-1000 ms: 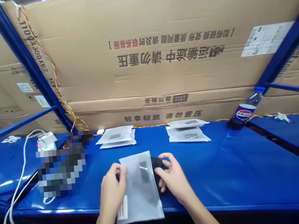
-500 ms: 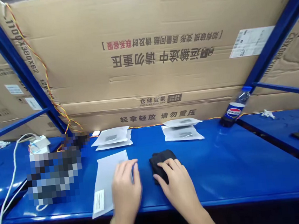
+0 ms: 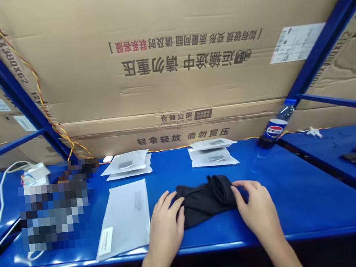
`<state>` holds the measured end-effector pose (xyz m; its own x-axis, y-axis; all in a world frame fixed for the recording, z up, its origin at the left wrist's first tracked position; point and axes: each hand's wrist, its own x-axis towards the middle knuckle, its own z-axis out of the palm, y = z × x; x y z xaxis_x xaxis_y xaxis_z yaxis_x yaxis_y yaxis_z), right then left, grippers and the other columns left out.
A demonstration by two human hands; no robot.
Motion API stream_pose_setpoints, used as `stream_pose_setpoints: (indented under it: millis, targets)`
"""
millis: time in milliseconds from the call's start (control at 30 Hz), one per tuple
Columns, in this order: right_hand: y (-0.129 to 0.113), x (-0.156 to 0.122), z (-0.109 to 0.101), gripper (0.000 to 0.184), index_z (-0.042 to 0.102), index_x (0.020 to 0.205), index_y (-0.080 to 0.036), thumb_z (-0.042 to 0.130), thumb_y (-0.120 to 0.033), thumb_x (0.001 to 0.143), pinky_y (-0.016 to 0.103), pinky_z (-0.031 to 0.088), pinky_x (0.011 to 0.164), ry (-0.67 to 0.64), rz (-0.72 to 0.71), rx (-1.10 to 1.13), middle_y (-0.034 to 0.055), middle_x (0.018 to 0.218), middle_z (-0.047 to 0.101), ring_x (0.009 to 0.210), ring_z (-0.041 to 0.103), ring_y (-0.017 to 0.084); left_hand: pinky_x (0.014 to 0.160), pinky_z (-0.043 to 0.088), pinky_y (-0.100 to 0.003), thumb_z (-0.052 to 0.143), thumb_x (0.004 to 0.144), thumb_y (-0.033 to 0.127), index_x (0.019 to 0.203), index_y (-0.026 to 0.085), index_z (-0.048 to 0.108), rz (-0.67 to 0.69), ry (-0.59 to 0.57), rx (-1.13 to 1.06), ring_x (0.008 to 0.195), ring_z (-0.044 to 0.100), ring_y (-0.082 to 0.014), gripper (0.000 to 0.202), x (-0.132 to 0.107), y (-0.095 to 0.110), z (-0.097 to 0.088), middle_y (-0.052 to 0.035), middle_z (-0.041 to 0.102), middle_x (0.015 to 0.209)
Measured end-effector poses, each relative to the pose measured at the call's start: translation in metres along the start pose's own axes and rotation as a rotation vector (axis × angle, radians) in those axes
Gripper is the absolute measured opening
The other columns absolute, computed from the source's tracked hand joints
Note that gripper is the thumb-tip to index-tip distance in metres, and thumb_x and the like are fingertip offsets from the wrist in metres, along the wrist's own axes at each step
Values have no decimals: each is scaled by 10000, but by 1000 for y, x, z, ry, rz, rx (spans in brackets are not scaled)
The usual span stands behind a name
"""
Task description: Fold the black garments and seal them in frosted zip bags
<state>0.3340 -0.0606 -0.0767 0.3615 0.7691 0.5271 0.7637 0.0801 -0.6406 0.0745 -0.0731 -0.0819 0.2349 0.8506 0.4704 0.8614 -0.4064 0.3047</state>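
A strip of black cloth (image 3: 199,205) lies partly unfolded on the blue shelf, its right end still doubled into a thick roll. I cannot make out what kind of garment or cover it is. My left hand (image 3: 167,222) grips its left end between thumb and fingers. At the rolled end, my right hand (image 3: 255,201) pinches the cloth with thumb and forefinger. Left of my left hand lies a flat frosted zip bag (image 3: 126,218) with a white label at its lower corner and a printed patch near the top.
Frosted bags lie in two small stacks at the back, a left stack (image 3: 127,163) and a right stack (image 3: 213,157). A cola bottle (image 3: 274,126) leans by the right post. White cables (image 3: 1,196) and a blurred-out object (image 3: 59,208) occupy the left. Cardboard (image 3: 174,92) stands behind.
The black cloth has gone from a compact folded bundle to a longer strip. My right hand has moved right with one end, and my left hand has come from the bag onto the other end.
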Motion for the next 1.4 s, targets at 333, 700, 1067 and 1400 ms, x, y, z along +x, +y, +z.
stream_pose_setpoints:
  millis: [333, 700, 1067, 1400]
  targets:
    - [-23, -7, 12, 456, 736, 1099, -222, 520, -605, 981, 475, 575, 821, -25, 134, 74, 135, 1001, 791, 919, 744, 346, 1028, 602, -575, 478, 986, 192, 1206, 180, 778, -69, 52, 88, 1259, 682, -359, 372, -8, -47, -26, -109, 794, 1245]
    - [13, 39, 10, 535, 708, 818, -242, 623, -769, 853, 499, 565, 876, -170, 47, 238, 122, 977, 777, 991, 705, 342, 985, 565, -510, 677, 916, 269, 807, 233, 703, -68, -39, -104, 1102, 679, -324, 117, 49, -51, -50, -85, 757, 1120]
    - [21, 47, 7, 504, 741, 910, -239, 697, -729, 802, 549, 587, 919, -263, 61, 328, 126, 1028, 789, 996, 724, 345, 795, 594, -348, 659, 916, 436, 838, 241, 685, -247, -8, -541, 796, 745, -225, 212, 47, -56, -64, -11, 767, 827]
    - [62, 6, -86, 325, 802, 873, -268, 661, -549, 955, 558, 562, 1098, -795, -134, 401, 105, 1025, 815, 1191, 731, 364, 750, 561, -250, 744, 931, 307, 841, 262, 783, 40, -515, -393, 781, 735, -168, 108, -14, -26, -124, 13, 782, 827]
